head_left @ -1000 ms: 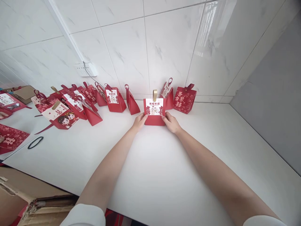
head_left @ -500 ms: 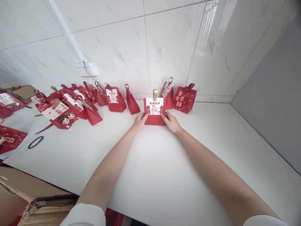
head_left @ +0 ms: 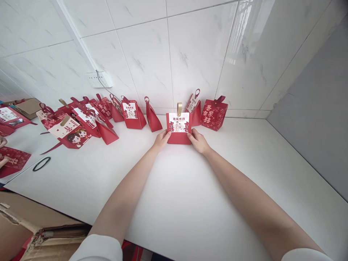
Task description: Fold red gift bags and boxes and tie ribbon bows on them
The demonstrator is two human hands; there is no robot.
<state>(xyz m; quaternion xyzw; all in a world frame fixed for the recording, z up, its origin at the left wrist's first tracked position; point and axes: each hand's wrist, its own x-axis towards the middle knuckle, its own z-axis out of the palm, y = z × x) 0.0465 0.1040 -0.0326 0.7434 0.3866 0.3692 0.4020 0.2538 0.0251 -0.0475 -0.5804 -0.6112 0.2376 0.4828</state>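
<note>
A red gift box (head_left: 179, 137) with a white printed panel and a gold loop handle stands upright on the white table. My left hand (head_left: 162, 140) grips its left lower edge, thumb on the front. On the opposite side my right hand (head_left: 199, 141) holds the lower right edge the same way. The fingers behind the box are partly hidden. Just behind it to the right are a slim gift box (head_left: 196, 112) with a red loop and a wider patterned red box (head_left: 214, 115). To the left stands a narrow red box (head_left: 153, 120).
Several more red gift boxes (head_left: 133, 119) line the left rear of the table (head_left: 176, 203). A black ring (head_left: 41, 164) lies on the left. Another person's hand (head_left: 3, 161) touches a red box (head_left: 19, 157). An open cardboard carton (head_left: 24, 214) is at lower left; a tiled wall (head_left: 198, 54) stands behind.
My hands and the box between them stay in place. At the far left, the other person's hands have come further into view over their red box.
</note>
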